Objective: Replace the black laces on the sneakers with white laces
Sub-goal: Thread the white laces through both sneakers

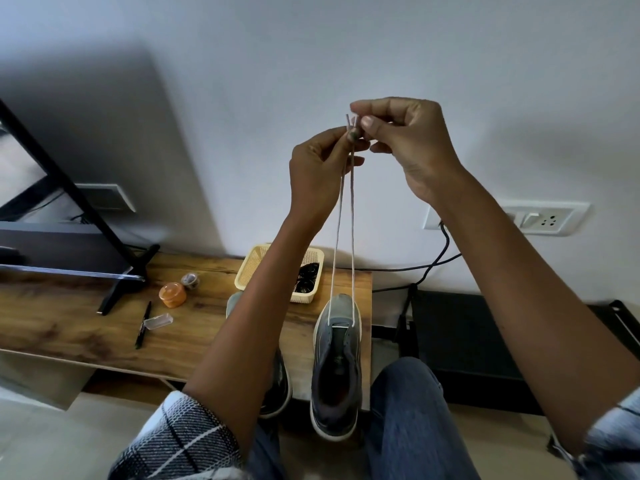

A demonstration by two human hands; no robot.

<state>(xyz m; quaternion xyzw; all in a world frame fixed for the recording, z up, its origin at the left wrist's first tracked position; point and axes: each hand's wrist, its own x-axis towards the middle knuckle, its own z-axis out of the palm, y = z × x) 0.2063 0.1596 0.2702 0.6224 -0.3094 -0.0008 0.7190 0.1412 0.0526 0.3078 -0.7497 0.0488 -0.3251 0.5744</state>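
Observation:
A grey sneaker (337, 368) stands on the wooden table, toe pointing away from me. A white lace (352, 237) runs through its lowest eyelets, and both strands rise straight up. My left hand (318, 171) and my right hand (405, 143) are raised high in front of the wall, pinching the two lace tips side by side. A second grey sneaker (277, 382) lies to the left, mostly hidden behind my left forearm. Black laces (306, 278) sit coiled in a cream plastic basket (249, 268) behind the shoes.
On the wooden table (86, 320) lie an orange round container (172, 295), a small tape roll (189, 280), a clear plastic case (158, 321) and a black pen (143, 323). A TV with a black stand (114, 296) stands at left. Cables and a wall socket (547, 221) are at right.

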